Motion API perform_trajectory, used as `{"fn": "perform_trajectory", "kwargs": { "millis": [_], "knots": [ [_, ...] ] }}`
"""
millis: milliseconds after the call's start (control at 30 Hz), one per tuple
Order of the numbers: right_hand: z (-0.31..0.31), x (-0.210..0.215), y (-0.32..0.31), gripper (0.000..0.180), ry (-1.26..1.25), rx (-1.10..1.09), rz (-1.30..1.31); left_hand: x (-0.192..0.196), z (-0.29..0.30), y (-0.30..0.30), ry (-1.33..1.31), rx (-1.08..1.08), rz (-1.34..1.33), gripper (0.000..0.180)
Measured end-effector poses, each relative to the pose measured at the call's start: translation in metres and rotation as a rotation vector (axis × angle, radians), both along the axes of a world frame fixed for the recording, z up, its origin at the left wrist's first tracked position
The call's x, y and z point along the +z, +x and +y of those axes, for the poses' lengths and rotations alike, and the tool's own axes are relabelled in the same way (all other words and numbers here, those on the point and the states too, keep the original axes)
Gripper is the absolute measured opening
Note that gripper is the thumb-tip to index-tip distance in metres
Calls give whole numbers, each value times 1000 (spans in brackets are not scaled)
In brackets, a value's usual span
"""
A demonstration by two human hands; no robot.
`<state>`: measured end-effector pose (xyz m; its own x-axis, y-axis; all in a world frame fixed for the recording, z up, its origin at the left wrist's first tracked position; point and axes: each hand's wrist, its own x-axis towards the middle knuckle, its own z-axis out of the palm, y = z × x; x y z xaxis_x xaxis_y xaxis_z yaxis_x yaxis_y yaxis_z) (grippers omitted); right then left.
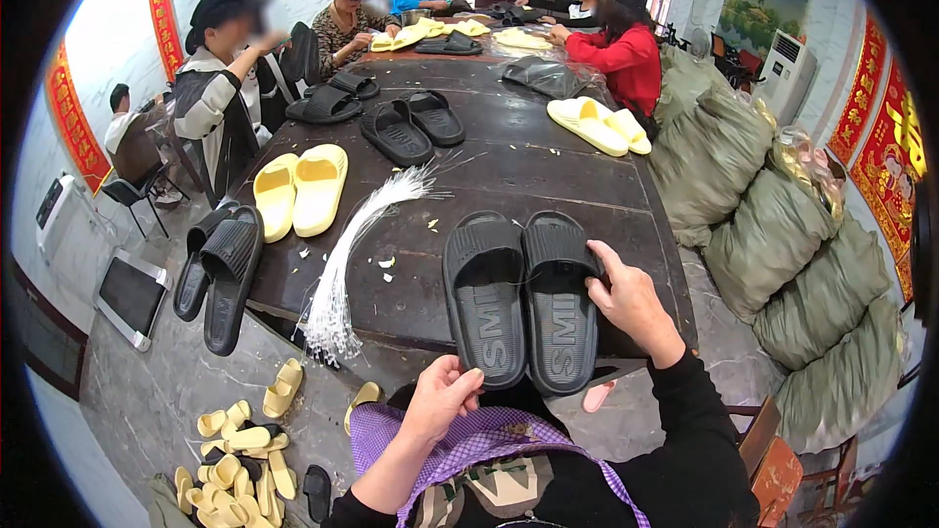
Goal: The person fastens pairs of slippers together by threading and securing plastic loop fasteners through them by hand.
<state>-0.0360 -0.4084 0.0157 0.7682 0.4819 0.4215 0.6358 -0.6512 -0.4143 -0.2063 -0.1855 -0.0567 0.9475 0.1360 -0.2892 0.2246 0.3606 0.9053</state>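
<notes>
In front of me, a pair of black slide sandals lies side by side at the table's near edge, straps away from me and heels toward me. My right hand (pixel 631 301) grips the right black slide (pixel 564 337) by the outer side of its strap, thumb and fingers around the edge. At the heel of the left black slide (pixel 489 328), my left hand (pixel 442 399) is closed, thumb pressed against the curled fingers at the sole's edge. A bundle of thin white plastic strands (pixel 352 254) lies to the left of the pair.
On the dark table (pixel 528 166) lie yellow slides (pixel 301 191), more black slides (pixel 411 127) and small scraps. A yellow slide heap (pixel 240 474) covers floor at lower left. Stuffed green sacks (pixel 773 235) line the right side. Several people sit or stand around the table's far part.
</notes>
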Motion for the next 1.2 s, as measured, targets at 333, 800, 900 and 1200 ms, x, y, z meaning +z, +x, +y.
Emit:
{"fn": "perform_trajectory", "kwargs": {
  "millis": [333,800,900,1200],
  "knots": [
    [8,8,23,46,-90,101,-82,-3,1,6,24,20,-23,16],
    [15,-21,54,46,82,143,104,-6,-1,10,-30,38,-19,15],
    [15,-19,51,48,87,136,164,-5,-2,12,-41,57,-18,15],
    [11,-21,46,52,97,96,234,-3,-5,14,-59,50,-11,16]
  ]
}}
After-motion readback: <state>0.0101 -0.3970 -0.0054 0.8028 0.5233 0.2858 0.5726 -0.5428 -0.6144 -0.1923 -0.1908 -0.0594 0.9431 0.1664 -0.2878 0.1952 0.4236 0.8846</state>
